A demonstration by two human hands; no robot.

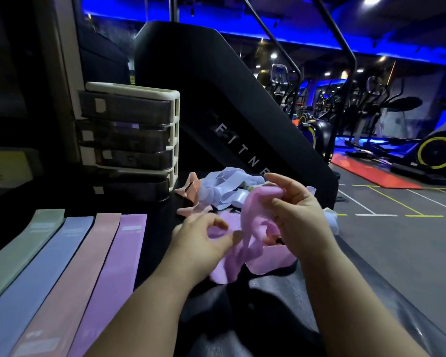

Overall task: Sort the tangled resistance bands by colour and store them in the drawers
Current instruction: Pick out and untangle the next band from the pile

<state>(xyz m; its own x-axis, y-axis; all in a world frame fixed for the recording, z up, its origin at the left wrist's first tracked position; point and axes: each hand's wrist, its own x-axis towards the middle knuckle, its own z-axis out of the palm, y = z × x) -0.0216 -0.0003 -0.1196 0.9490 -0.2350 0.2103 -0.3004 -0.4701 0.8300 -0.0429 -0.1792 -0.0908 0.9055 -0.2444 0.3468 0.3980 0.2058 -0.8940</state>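
Observation:
A tangle of purple and pink bands (250, 243) hangs between my hands above the black surface. My right hand (294, 212) grips a pink loop of it at the top. My left hand (204, 235) pinches a purple strip at the tangle's left side. Behind them lies a heap of light blue bands (224, 189) and salmon bands (191, 194). Laid flat side by side at the left are a green band (26, 248), a blue band (41, 274), a pink band (80, 274) and a purple band (119, 266). A small drawer unit (129, 137) with dark drawers stands at the back left.
A large black machine panel (229, 99) with white lettering rises behind the heap. To the right the black surface ends and the grey gym floor (397, 240) lies below, with a red mat (371, 173) and exercise bikes (435, 150) beyond.

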